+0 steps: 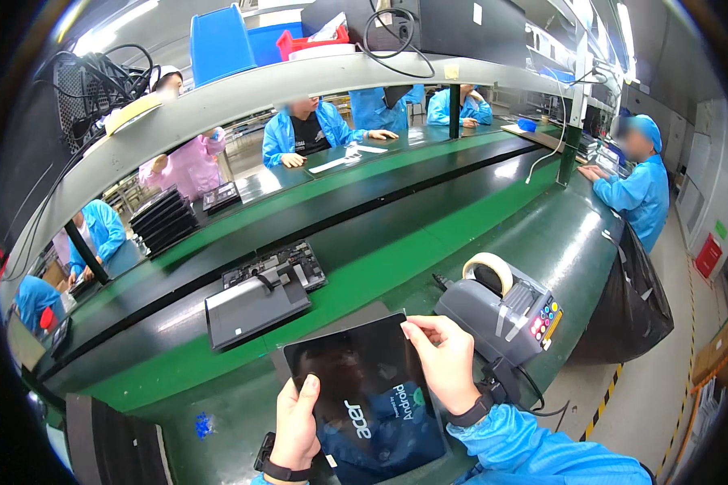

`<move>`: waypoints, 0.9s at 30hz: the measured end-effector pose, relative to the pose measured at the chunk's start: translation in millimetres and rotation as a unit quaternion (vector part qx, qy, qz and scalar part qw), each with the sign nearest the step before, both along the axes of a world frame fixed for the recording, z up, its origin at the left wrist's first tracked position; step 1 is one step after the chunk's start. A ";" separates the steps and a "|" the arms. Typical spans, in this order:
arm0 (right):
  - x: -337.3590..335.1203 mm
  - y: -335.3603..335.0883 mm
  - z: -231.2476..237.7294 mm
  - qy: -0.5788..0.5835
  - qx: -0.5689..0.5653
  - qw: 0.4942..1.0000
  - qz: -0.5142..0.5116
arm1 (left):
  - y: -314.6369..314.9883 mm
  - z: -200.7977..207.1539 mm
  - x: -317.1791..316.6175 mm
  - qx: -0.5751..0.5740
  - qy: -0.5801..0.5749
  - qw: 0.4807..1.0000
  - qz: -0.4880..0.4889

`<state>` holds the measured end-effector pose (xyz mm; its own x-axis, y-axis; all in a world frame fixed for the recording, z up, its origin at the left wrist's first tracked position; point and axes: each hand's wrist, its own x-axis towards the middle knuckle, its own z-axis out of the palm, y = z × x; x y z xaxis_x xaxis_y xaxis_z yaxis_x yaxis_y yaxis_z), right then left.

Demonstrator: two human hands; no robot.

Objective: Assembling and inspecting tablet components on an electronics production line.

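A dark tablet (356,356) with its screen lit and a logo showing is tilted up in front of me, above the green bench. My left hand (298,424) grips its left edge, thumb on the front and fingers behind. At the upper right corner, my right hand (445,360) pinches the tablet's edge between thumb and forefinger. Whether a thin film or tab is also in that pinch is too small to tell. A small white label sticks out low on the tablet's left side. Under the tablet's far end lies a dark flat pad (364,317).
A grey tape dispenser (497,315) with a tape roll stands right of the tablet. Beyond lie a grey panel (255,311) and an opened device with exposed circuitry (303,263). Black foam (113,444) is at lower left. A shelf beam (299,69) spans overhead; co-workers sit across the line.
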<state>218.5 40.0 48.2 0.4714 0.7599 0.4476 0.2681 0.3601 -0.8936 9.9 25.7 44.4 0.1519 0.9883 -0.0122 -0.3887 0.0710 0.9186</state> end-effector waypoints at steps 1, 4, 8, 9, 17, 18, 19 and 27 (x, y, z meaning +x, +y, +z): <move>1.7 1.6 0.1 -0.001 0.000 1.000 0.000 | -0.2 1.0 1.1 0.012 0.004 1.000 -0.006; 5.4 8.7 -4.0 0.109 -0.057 0.984 0.129 | 2.2 -8.5 -2.1 0.012 0.015 1.000 0.021; 13.3 9.2 3.2 0.085 -0.189 0.943 0.259 | 6.1 -11.5 -10.3 -0.021 -0.010 0.999 0.026; 14.2 5.5 -1.7 0.084 -0.190 0.942 0.264 | 6.1 -10.3 -12.5 -0.021 -0.011 0.999 0.032; -3.0 -19.2 -1.3 0.052 -0.286 0.893 0.343 | 24.1 -10.5 -37.6 -0.094 -0.160 0.982 0.047; -9.6 -8.6 -0.5 0.090 -0.263 0.902 0.330 | 26.4 -8.1 -42.8 -0.088 -0.092 0.986 0.109; -12.6 8.8 -13.3 0.163 -0.266 0.887 0.342 | 26.9 -6.1 -48.6 -0.082 -0.024 0.982 0.170; -47.5 200.3 -56.7 0.457 -0.046 0.883 0.099 | -31.8 88.5 -80.8 0.164 -0.121 0.978 0.041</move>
<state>171.0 240.2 -8.5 0.4574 0.8813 -0.1188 -0.6401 0.2335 -0.7320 -70.9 -6.1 132.9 0.0315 0.9419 0.3344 -0.5890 -0.2528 0.7676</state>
